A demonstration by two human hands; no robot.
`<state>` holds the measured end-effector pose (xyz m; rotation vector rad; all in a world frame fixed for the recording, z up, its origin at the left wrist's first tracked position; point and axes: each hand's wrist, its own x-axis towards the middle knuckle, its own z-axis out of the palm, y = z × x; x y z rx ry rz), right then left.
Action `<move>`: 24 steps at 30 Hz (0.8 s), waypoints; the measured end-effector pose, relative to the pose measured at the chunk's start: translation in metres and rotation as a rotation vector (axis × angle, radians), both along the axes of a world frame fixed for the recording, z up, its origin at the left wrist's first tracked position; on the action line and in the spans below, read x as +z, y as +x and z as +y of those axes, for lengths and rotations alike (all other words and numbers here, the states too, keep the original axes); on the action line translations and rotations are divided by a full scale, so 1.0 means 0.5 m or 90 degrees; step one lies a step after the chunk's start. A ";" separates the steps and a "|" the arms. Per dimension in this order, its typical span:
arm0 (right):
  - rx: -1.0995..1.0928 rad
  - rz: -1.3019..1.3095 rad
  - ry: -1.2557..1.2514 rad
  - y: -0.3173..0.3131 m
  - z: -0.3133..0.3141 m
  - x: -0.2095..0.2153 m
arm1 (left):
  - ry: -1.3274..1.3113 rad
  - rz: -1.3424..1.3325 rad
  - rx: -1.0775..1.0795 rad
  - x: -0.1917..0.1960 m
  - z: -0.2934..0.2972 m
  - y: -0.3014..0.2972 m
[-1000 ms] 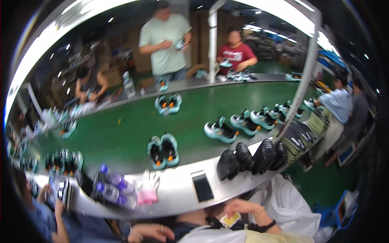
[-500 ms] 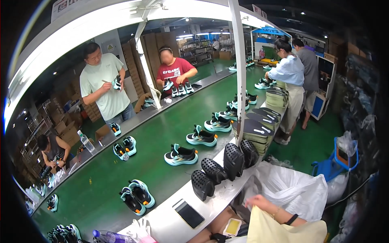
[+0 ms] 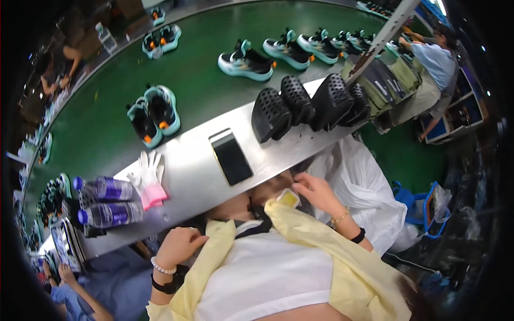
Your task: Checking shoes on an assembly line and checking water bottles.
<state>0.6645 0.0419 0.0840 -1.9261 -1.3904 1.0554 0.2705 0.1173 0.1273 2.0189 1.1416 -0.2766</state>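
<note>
My left hand (image 3: 181, 246) is beside the left edge of the open yellow shirt (image 3: 217, 241), just below the metal ledge. Its thumb points toward the shirt, while the other fingers curl downward out of sight. My right hand (image 3: 317, 191) is just off the ledge's near edge, fingers bent and a little apart, with nothing seen in them. Close to it, a small white-rimmed yellow item (image 3: 289, 198) lies over my lap. On the ledge between the hands rests a phone (image 3: 231, 158) with a dark screen.
The metal ledge (image 3: 187, 184) bears black perforated shoe forms (image 3: 271, 115), white-and-pink gloves (image 3: 150, 179) and purple-labelled bottles (image 3: 113, 214). Beyond, sneakers (image 3: 246, 63) stand on the green belt (image 3: 203, 101). A post (image 3: 383, 40), insole stacks (image 3: 380, 85), a white plastic bag (image 3: 356, 187) and co-workers (image 3: 436, 61) are around.
The view has tilted down and closer, bringing my left hand and the shirt front into sight. My right hand now appears further left, nearer the ledge.
</note>
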 end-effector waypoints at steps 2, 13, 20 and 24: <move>0.002 -0.159 -0.187 0.036 -0.068 -0.079 | -0.097 0.138 0.016 -0.117 -0.041 -0.087; -0.001 -0.088 -0.197 0.014 -0.175 -0.284 | -0.373 -0.202 0.356 -0.428 -0.272 -0.272; -0.417 0.487 -0.162 0.130 -0.144 -0.317 | -0.568 -0.216 0.677 -0.399 -0.270 -0.284; -0.475 0.788 -0.207 0.176 -0.213 -0.232 | -0.632 -0.448 1.011 -0.263 -0.252 -0.276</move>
